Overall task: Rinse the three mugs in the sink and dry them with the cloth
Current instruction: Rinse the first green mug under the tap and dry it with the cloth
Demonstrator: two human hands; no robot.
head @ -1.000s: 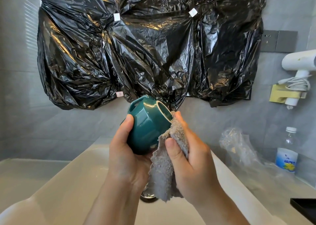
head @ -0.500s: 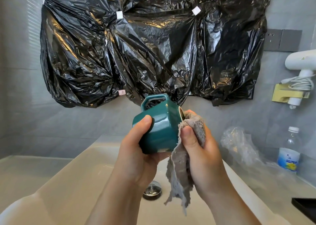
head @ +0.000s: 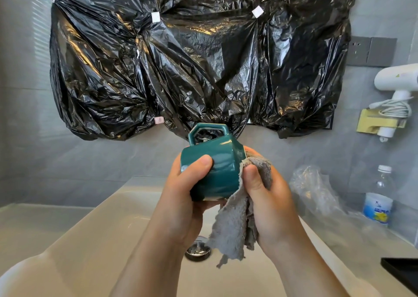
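Head view, drying step. I see the teal mug (head: 214,172) held in the air above the middle of the sink (head: 90,251), over the drain (head: 198,250). It lies on its side with the angular handle uppermost and its mouth turned to the right. The left hand (head: 181,197) has its thumb across the near facet and its fingers curled round the body, a full grip. The right hand (head: 269,197) pinches the grey cloth (head: 235,229) between thumb and fingers and presses a wad of it at the mouth; the rest hangs limp toward the basin. I judge the mug stiff, glazed, fairly weighty, likely slick where wet, and breakable against the hard basin. The faceted body should give the surest hold, the handle a second one. The cloth is soft and should yield to any shape. The other two mugs are out of view
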